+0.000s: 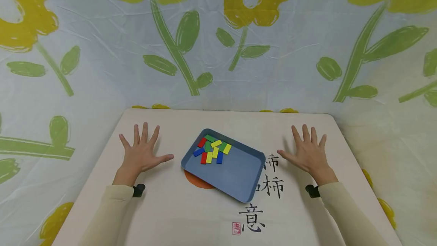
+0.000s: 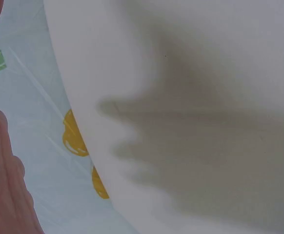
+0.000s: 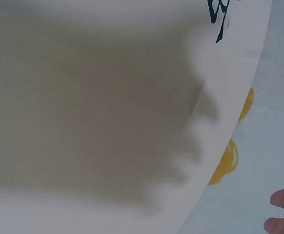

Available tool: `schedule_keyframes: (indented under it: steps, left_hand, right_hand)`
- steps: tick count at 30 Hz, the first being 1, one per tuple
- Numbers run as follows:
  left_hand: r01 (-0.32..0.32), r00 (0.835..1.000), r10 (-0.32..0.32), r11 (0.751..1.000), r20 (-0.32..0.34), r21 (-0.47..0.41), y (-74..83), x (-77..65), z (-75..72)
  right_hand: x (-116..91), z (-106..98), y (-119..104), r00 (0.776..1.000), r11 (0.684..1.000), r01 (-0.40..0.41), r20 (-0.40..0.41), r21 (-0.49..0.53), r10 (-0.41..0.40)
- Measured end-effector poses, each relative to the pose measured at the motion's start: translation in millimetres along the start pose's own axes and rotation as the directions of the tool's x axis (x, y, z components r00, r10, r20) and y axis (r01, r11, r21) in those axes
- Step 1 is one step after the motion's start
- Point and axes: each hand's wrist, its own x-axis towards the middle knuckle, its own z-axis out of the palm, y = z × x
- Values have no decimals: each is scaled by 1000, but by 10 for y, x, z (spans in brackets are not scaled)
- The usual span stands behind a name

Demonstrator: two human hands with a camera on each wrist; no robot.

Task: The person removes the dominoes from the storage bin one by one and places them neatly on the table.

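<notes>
In the head view, a blue-grey rectangular tray (image 1: 235, 179) lies at an angle on the table. Small flat blocks in red, yellow, green and blue, such as a blue block (image 1: 219, 158) and a red block (image 1: 203, 158), are gathered at its left end, some overlapping. To the left of the tray, my left hand (image 1: 140, 155) is held with fingers spread and holds nothing. My right hand (image 1: 308, 156) is spread likewise on the tray's right, apart from it. Both wrist views show a hand's shadow on the tabletop, with parts of the fingers at the frame edge.
The pale table (image 1: 164, 208) carries black brush characters (image 1: 252, 218), a red seal mark (image 1: 236, 228) and an orange patch (image 1: 198, 180) partly under the tray. A floral cloth (image 1: 273, 75) hangs behind and around the table. Dark bands (image 1: 139, 190) sit at both wrists.
</notes>
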Motion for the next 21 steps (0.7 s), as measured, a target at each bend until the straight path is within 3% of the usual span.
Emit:
schedule_keyframes:
  steps: [9,21]
  left_hand:
    - [10,1000,-10,1000,-12,-9,35,-27,-13]
    - [46,999,-47,993,-8,-112,230,-87,131]
  right_hand:
    - [-16,-12,-8,1000,1000,-7,3,5,7]
    - [17,-24,-61,1000,998,-9,-3,70,9]
